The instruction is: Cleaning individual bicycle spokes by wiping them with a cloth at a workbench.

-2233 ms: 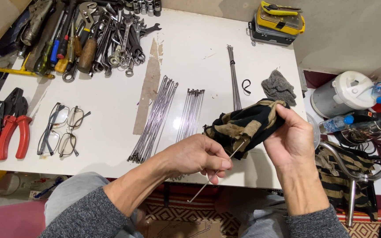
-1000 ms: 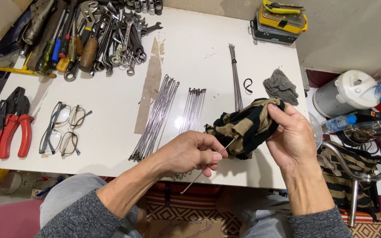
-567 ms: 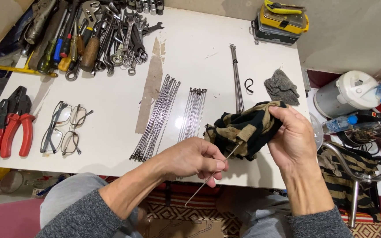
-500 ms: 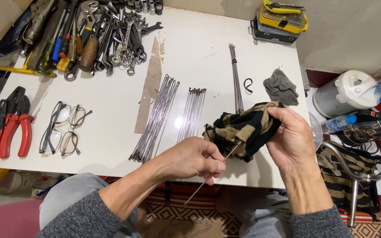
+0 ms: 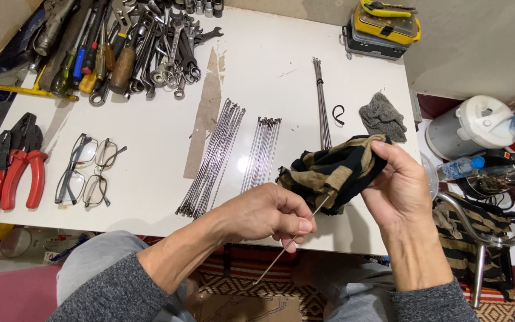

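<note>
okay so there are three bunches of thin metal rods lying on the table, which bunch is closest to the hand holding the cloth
The thin tied bunch, the rightmost of the three: its lower end runs down behind the black and tan cloth in the right hand. The wider middle bunch and slanted left bunch lie further left.

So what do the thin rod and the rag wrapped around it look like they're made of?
The rod looks like bare steel: thin, straight, grey, like the shiny spokes on the table. The rag seems soft woven cloth, tan and black, folded and creased.

I see thin metal spoke [image 5: 293, 240] slanting down-left, upper end buried in bunched black-and-tan rag [image 5: 335, 170] above desk edge.
</note>
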